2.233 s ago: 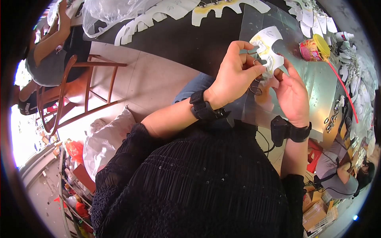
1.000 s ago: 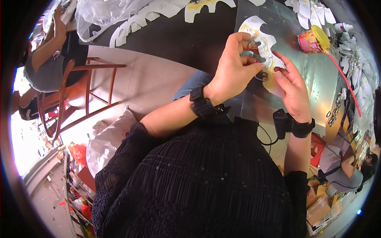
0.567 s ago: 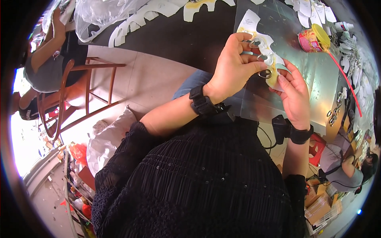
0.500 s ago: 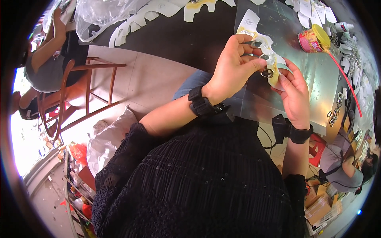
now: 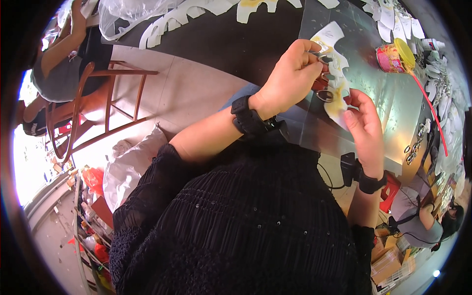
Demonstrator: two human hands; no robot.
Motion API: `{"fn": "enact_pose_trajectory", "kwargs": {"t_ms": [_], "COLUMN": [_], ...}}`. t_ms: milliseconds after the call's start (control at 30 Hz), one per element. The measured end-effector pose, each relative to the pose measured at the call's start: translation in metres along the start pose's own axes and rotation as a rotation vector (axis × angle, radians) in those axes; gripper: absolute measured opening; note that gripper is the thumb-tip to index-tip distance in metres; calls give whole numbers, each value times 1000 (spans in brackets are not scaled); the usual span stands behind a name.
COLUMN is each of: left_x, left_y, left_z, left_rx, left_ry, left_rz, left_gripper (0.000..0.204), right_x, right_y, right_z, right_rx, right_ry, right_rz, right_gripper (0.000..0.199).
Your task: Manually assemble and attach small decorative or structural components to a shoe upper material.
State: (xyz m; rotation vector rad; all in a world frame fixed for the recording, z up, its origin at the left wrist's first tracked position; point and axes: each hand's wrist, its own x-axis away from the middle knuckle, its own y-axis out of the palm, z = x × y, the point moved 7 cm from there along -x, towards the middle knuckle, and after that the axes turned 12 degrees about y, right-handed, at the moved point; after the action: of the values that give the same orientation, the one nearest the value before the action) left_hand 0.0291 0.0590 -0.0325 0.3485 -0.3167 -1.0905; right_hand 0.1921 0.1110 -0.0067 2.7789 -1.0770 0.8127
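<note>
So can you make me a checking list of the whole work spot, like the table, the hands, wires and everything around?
Surface: dark table, partly under a glossy sheet.
Things in hand: white scalloped piece, stained yellow, with metal rings along its left edge.
Clutter: clear plastic bag, red-and-yellow tub, red stick, more white pieces.
Left hand: pinching the piece's upper left side.
Right hand: at its lower right edge; grip unclear.
Cables: thin black cable near the right wrist.
Surroundings: brown chair, pale sack, cardboard boxes, two other people.
</note>
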Motion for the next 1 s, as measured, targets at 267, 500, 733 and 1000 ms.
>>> {"fn": "enact_pose_trajectory", "kwargs": {"t_ms": [267, 500, 733, 1000], "left_x": [0, -11, -16, 13], "left_y": [0, 30, 47, 36], "left_z": [17, 47, 47, 62], "left_rx": [-394, -692, -902, -1131], "left_ry": [23, 292, 882, 1020], "left_rz": [-277, -775, -726, -478], "left_gripper": [38, 40, 23, 26], "right_x": [6, -23, -27, -21], "right_y": [-10, 6, 6, -28], "right_z": [-56, -58, -18, -5], "right_rx": [728, 539, 150, 456], "right_ry": [-591, -181, 30, -85], "right_rz": [413, -186, -130, 203], "right_gripper": [45, 61, 45, 32]}}
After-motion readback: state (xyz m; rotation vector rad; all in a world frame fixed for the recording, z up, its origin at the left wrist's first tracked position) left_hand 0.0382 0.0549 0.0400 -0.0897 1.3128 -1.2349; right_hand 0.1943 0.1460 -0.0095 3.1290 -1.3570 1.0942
